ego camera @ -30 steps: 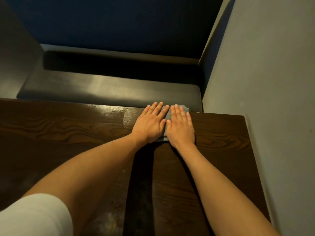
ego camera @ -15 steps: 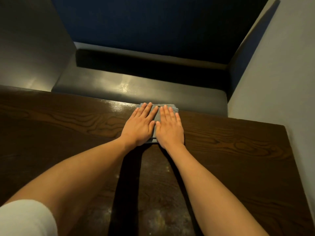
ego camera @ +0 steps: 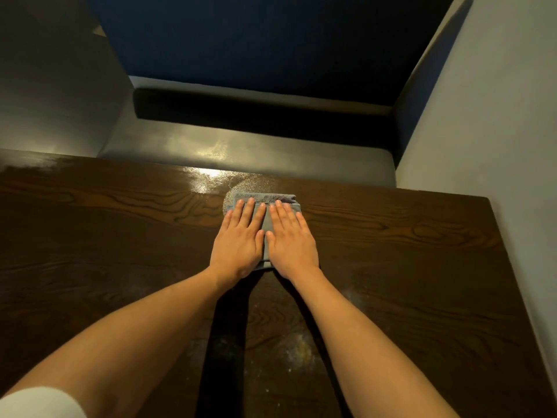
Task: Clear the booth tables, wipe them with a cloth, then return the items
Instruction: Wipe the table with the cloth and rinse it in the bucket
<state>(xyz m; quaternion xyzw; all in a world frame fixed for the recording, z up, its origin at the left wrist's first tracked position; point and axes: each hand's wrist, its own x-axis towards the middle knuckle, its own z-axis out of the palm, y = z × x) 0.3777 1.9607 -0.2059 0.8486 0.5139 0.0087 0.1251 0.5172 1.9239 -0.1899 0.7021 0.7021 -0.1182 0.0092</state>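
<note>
Dark brown wood-grain booth table point(ego camera: 391, 251), glossy, far edge catching glare. One folded grey cloth point(ego camera: 265, 203) lies flat near far edge, centre. Pale dusty smears on near surface. Damp sheen patch just beside cloth.

The table point(ego camera: 120, 236) was dark, glossy grained wood; the cloth point(ego camera: 265, 198) looked soft, nubbly grey fabric; the bench seat point(ego camera: 241, 149) had a smooth sheen.

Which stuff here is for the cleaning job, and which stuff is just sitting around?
For the job:
- grey cloth
- wooden table
- left hand and right hand, both pressing flat on the cloth

Just there:
- dark bench seat
- grey wall
</note>
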